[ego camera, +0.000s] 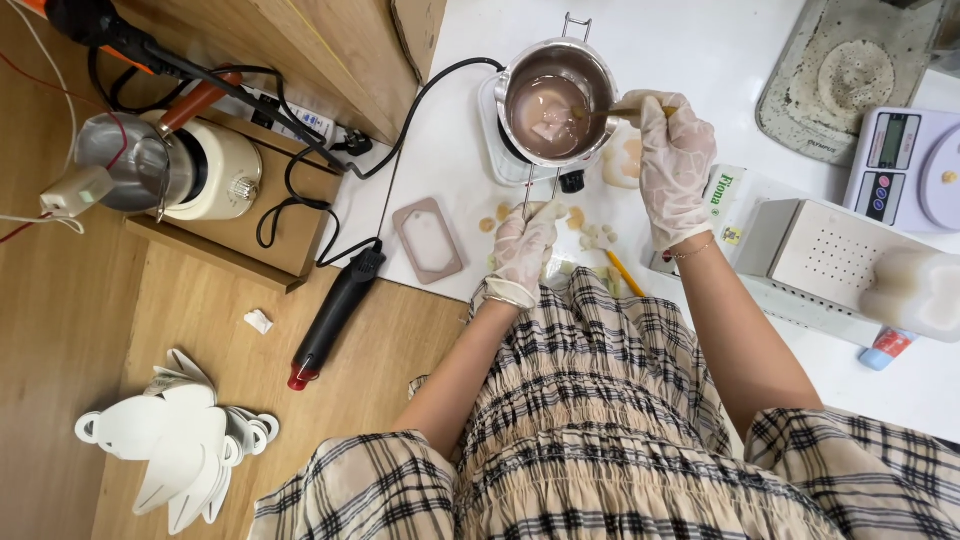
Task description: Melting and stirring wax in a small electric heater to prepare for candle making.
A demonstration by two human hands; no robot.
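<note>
My plaid dress (590, 420) nearest, crinkled fabric. My left hand (522, 250), thin translucent glove, pinches slim metal rod (527, 196) upright at white table (700, 50) edge, waxy crumbs (590, 232) scattered beside. My right hand (676, 170), gloved too, grips wooden pot handle (628, 113). Round shiny metal pot (556, 100) sits on small hotplate (500, 150); murky brownish liquid, pale lumps inside. Further right, digital scale (905, 165).

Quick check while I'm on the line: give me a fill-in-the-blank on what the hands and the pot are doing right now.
1. The right hand holds the pot's ____.
2. The pot sits on a small white ____.
3. Both hands wear thin ____.
4. The left hand rests on the white table, near small ____ pieces.

Missing words: handle; hot plate; gloves; wax
</note>
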